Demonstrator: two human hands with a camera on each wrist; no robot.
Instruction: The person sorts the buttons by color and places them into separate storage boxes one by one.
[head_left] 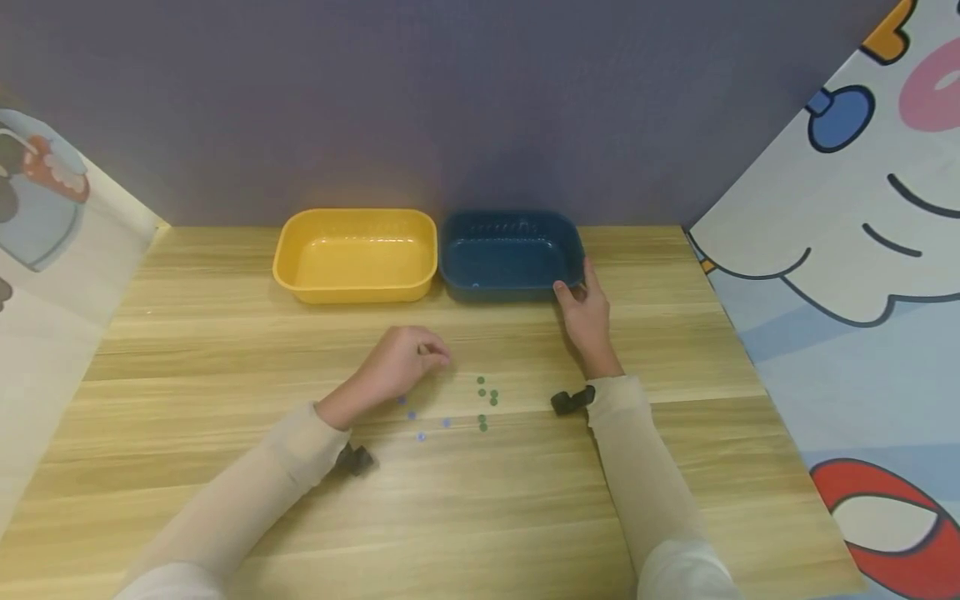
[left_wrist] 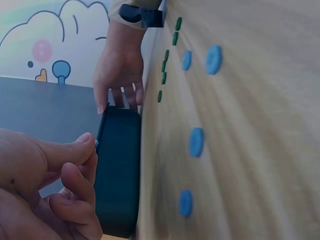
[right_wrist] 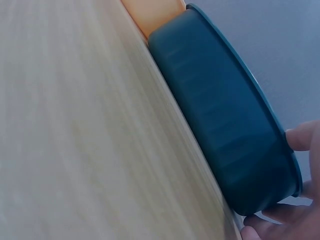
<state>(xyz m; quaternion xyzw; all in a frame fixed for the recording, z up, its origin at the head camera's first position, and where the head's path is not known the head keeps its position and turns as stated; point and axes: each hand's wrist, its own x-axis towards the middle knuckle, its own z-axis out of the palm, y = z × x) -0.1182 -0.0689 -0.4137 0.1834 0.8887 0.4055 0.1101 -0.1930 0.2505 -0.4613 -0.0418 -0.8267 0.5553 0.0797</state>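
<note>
My left hand (head_left: 405,357) hovers above the table, thumb and forefinger pinching a small pale-blue button (left_wrist: 96,144), mostly hidden by the fingertips. Below it lie several blue buttons (left_wrist: 196,142), flat on the wood. To their right, several green buttons (head_left: 482,392) form a loose column. My right hand (head_left: 587,317) grips the near right corner of a dark blue plastic basin (head_left: 517,294); its thumb is on the rim and the fingers are along the outer side. A tiny pale spot shows inside this basin near its front wall.
A yellow basin (head_left: 352,295) stands just left of the blue one, both near the grey back panel (head_left: 450,108). Cartoon-printed boards flank the wooden table (head_left: 225,367) on both sides. Black wrist cameras sit on both sleeves.
</note>
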